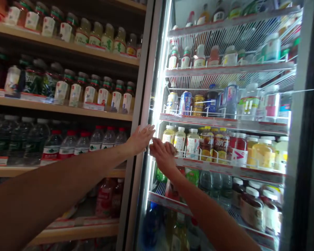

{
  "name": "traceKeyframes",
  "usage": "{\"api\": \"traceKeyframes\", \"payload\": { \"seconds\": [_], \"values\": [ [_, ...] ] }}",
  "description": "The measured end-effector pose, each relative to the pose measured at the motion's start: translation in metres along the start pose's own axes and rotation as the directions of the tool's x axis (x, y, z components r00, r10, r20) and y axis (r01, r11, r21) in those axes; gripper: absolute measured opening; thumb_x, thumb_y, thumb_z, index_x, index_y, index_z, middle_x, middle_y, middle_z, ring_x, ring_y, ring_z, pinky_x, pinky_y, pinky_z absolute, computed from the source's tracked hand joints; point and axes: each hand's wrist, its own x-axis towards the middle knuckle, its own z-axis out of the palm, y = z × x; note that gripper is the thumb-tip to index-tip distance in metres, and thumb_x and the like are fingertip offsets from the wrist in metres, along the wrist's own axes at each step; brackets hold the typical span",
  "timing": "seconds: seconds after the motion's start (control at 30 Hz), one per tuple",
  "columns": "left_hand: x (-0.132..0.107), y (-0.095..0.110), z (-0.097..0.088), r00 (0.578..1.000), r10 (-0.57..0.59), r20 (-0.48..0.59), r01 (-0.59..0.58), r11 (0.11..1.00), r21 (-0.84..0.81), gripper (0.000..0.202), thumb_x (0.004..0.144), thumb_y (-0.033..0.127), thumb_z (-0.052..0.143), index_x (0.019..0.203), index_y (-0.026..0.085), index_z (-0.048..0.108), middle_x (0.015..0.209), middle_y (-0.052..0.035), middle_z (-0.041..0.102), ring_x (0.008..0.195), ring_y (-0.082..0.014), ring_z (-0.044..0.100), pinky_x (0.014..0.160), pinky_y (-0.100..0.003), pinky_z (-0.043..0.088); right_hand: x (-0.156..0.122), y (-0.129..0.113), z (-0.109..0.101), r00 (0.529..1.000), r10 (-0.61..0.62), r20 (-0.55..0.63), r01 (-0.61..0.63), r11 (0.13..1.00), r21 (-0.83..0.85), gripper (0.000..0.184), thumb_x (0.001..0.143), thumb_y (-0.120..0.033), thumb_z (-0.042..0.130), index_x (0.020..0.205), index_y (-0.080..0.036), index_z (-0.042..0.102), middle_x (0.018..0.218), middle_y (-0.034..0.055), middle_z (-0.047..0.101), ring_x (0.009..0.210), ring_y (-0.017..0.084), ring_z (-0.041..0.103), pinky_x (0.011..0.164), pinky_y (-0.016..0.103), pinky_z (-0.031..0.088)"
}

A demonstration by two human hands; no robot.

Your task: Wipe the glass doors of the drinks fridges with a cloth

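Note:
My left hand [142, 140] reaches forward with fingers stretched out. It lies at the metal door frame [139, 164] of a lit drinks cooler, near the bright strip along its edge. Just right of it, my right hand [162, 153] is at the left side of the cooler's glass door, with its fingers apart; some are blurred. I cannot tell whether it touches the glass. Behind that hand stand white-capped bottles [180, 139] on a wire-fronted shelf [219, 165]. Neither hand visibly holds anything.
To the left, wooden shelves [104, 113] carry rows of juice bottles [90, 90] and red-capped water bottles [68, 143]. Inside the cooler, cans [185, 103] stand on a middle shelf, and wide jars [253, 207] sit lower right. A dark frame [307, 146] borders the cooler's right side.

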Motion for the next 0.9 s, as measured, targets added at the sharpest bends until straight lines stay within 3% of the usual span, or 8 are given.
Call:
{"api": "traceKeyframes", "payload": {
  "seconds": [0.17, 0.27, 0.37, 0.47, 0.63, 0.7, 0.8, 0.9],
  "values": [
    [-0.012, 0.002, 0.007, 0.997, 0.071, 0.037, -0.071, 0.997, -0.005, 0.084, 0.07, 0.027, 0.071, 0.14, 0.014, 0.028, 0.151, -0.0149, 0.018, 0.139, -0.0283, 0.018, 0.109, -0.049, 0.023, -0.073, -0.049, 0.02, 0.945, -0.3, 0.128, 0.29, 0.953, 0.088, 0.033, 0.088, -0.016, 0.044, 0.119, -0.021, 0.053, 0.139, 0.0035, 0.045, 0.13, 0.019, 0.035, 0.103, 0.042, 0.034],
    [-0.009, 0.009, 0.003, 0.994, 0.105, 0.013, -0.104, 0.993, -0.052, 0.085, 0.069, 0.029, 0.073, 0.141, 0.016, 0.027, 0.151, -0.0149, 0.019, 0.14, -0.0274, 0.017, 0.11, -0.049, 0.02, -0.065, -0.018, -0.004, 0.941, -0.318, 0.116, 0.319, 0.948, 0.008, 0.031, 0.089, -0.017, 0.044, 0.116, -0.025, 0.056, 0.138, -0.0012, 0.046, 0.128, 0.018, 0.038, 0.104, 0.04, 0.032],
    [0.005, 0.018, -0.006, 0.994, 0.097, -0.046, -0.1, 0.992, -0.074, 0.086, 0.071, 0.032, 0.071, 0.142, 0.018, 0.025, 0.152, -0.0136, 0.014, 0.14, -0.0274, 0.012, 0.111, -0.05, 0.018, -0.032, 0.039, -0.041, 0.997, -0.081, -0.017, 0.078, 0.987, -0.143, 0.037, 0.088, -0.014, 0.043, 0.122, -0.024, 0.053, 0.141, 0.0019, 0.043, 0.134, 0.022, 0.03, 0.108, 0.048, 0.023],
    [0.021, 0.028, -0.014, 0.992, 0.094, -0.08, -0.101, 0.991, -0.083, 0.088, 0.073, 0.038, 0.069, 0.143, 0.017, 0.021, 0.153, -0.0126, 0.008, 0.141, -0.0283, 0.007, 0.111, -0.052, 0.017, -0.033, 0.072, -0.067, 0.99, 0.065, -0.127, -0.093, 0.969, -0.228, 0.039, 0.088, -0.014, 0.043, 0.125, -0.02, 0.051, 0.142, 0.0062, 0.04, 0.137, 0.024, 0.023, 0.11, 0.05, 0.019],
    [0.04, 0.046, -0.025, 0.982, 0.127, -0.137, -0.14, 0.986, -0.09, 0.09, 0.074, 0.048, 0.065, 0.144, 0.016, 0.018, 0.153, -0.0118, 0.007, 0.141, -0.0295, 0.006, 0.111, -0.053, 0.015, -0.108, 0.066, -0.075, 0.978, -0.199, 0.066, 0.208, 0.958, -0.197, 0.044, 0.084, -0.013, 0.046, 0.127, -0.022, 0.05, 0.139, 0.0047, 0.045, 0.136, 0.02, 0.028, 0.11, 0.043, 0.022],
    [0.048, 0.051, -0.032, 0.981, 0.127, -0.146, -0.141, 0.986, -0.093, 0.09, 0.075, 0.048, 0.065, 0.144, 0.016, 0.019, 0.153, -0.0117, 0.006, 0.141, -0.0294, 0.006, 0.111, -0.054, 0.014, -0.114, 0.076, -0.084, 0.971, -0.218, 0.095, 0.233, 0.952, -0.199, 0.046, 0.084, -0.013, 0.046, 0.129, -0.025, 0.048, 0.139, 0.0021, 0.045, 0.135, 0.019, 0.029, 0.11, 0.043, 0.022],
    [0.066, 0.055, -0.045, 0.979, 0.082, -0.186, -0.102, 0.989, -0.104, 0.087, 0.078, 0.051, 0.059, 0.144, 0.013, 0.018, 0.153, -0.0133, 0.005, 0.141, -0.0299, 0.005, 0.111, -0.055, 0.013, -0.081, 0.121, -0.114, 0.997, 0.014, -0.071, -0.036, 0.947, -0.319, 0.048, 0.085, -0.015, 0.043, 0.132, -0.026, 0.044, 0.141, 0.0033, 0.042, 0.136, 0.021, 0.028, 0.108, 0.046, 0.023],
    [0.084, 0.055, -0.058, 0.975, 0.007, -0.221, -0.041, 0.988, -0.148, 0.081, 0.083, 0.055, 0.049, 0.145, 0.012, 0.017, 0.153, -0.0129, 0.004, 0.141, -0.0305, 0.004, 0.11, -0.057, 0.012, -0.049, 0.182, -0.159, 0.946, 0.191, -0.263, -0.284, 0.878, -0.386, 0.045, 0.087, -0.02, 0.04, 0.132, -0.024, 0.045, 0.142, 0.0058, 0.041, 0.135, 0.025, 0.029, 0.105, 0.049, 0.026]
  ]
}}
